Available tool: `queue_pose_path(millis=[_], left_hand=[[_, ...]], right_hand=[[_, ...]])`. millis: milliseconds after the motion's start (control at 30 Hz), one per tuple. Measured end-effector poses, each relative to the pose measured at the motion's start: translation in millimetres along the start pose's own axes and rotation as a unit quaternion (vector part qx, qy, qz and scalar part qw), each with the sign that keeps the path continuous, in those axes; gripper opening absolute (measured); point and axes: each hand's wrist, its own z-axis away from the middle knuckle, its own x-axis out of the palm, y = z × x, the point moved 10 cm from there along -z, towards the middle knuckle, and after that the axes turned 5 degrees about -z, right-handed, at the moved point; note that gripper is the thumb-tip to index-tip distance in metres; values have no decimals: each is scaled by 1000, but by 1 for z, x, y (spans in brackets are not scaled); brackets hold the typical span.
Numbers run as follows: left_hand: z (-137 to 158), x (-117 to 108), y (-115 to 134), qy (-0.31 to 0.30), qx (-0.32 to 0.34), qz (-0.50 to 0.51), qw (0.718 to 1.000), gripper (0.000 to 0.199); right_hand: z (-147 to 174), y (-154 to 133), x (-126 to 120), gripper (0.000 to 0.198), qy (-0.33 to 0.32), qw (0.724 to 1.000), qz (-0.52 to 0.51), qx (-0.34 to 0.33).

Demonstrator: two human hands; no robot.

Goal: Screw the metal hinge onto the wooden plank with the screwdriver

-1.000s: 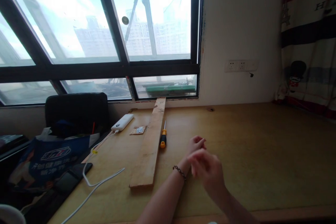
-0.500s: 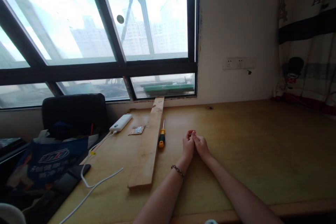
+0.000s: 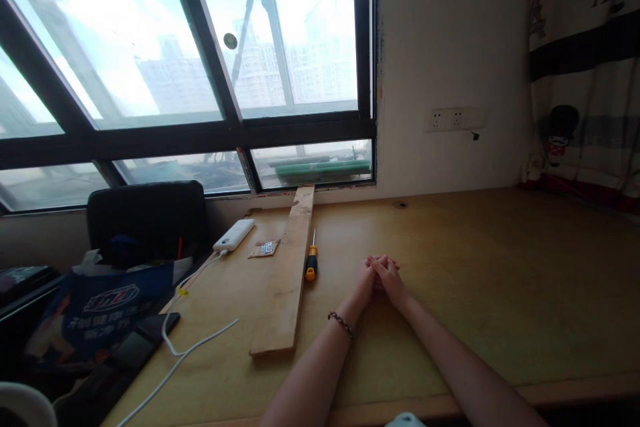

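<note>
My left hand (image 3: 366, 281) and my right hand (image 3: 394, 283) are clasped together over the table (image 3: 475, 293), fingers folded around one another. Both are closed, and no object shows between them; the palms are hidden. Nearest to them, on the left, lies a screwdriver (image 3: 311, 264) with a black and yellow handle, its blade pointing away from me. Beside it a long wooden plank (image 3: 280, 293) stretches toward the window. Left of the plank is a small brown piece (image 3: 256, 251) with silvery metal parts on it, too small to make out.
A white device (image 3: 234, 235) with a white cable (image 3: 200, 345) plugged in lies near the table's left edge. Beyond that edge stand a black chair (image 3: 147, 217) and a blue bag (image 3: 107, 317). The window (image 3: 200, 137) and a wall socket (image 3: 447, 120) are behind the table.
My hands have gone from fingertips touching to a clasp with the fingers folded together, slightly farther right. The plank, screwdriver and white device lie as before; the view has shifted slightly.
</note>
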Motion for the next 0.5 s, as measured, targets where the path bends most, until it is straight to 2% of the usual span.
queue_pose_path(millis=[133,300,500], left_hand=[[-5,-5,-4,36,-2,2,999,49],[-6,-11,-11,52,-37,-51,997,55],[-6,-12,-12,55,-39,-65,996,52]], right_hand=[[-5,3,-6,34,24,1000,19,-9],[-6,5,-1,36,3,1000,30,-7],[-7,7,1,36,-14,999,30,-12]])
